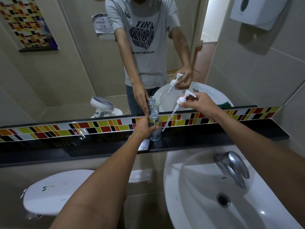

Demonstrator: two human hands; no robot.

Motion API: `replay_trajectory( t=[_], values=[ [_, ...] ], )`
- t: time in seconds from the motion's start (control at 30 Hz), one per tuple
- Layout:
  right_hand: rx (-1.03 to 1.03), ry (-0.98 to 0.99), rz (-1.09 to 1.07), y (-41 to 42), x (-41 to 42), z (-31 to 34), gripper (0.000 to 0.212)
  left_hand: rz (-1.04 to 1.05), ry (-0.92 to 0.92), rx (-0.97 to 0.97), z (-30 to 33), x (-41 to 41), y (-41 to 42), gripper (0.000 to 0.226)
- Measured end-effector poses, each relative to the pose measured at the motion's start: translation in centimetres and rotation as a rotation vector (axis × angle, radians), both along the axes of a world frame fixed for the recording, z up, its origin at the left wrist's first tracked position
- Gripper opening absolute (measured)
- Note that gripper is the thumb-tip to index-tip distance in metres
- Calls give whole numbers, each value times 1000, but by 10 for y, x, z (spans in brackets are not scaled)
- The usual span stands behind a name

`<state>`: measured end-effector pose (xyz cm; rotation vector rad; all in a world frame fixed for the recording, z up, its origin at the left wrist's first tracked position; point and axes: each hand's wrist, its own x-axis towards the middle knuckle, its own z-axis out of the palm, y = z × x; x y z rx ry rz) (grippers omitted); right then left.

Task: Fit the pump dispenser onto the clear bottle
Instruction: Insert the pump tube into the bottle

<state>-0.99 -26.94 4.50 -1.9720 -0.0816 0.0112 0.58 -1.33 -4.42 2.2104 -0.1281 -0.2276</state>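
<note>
The clear bottle [155, 128] stands upright on the black shelf [214, 134] below the mirror, its threaded neck uncovered. My left hand [145, 128] wraps around the bottle's left side. My right hand [199, 104] holds the white pump dispenser [183, 99] by its head, up and to the right of the bottle. The pump's long dip tube [168, 120] slants down-left, and its tip hangs just right of the bottle body, outside the neck.
A white basin [181, 204] with a chrome tap [234, 166] lies at lower right. A white toilet lid [56, 192] sits lower left. The mirror [74, 63] reflects the person. A paper dispenser [259, 12] hangs on the right wall.
</note>
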Motion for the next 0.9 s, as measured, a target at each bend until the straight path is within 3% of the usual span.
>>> replay_trajectory(
  t=[0.1,0.43,0.9],
  values=[
    [37,-103,-1,10,3,22,32,3,8,22,4,-4,0,49],
    [168,-276,52,47,13,71,49,9,38,-69,3,-11,2,60],
    [117,-171,79,80,37,23,47,27,56,-140,0,-9,3,59]
  ],
)
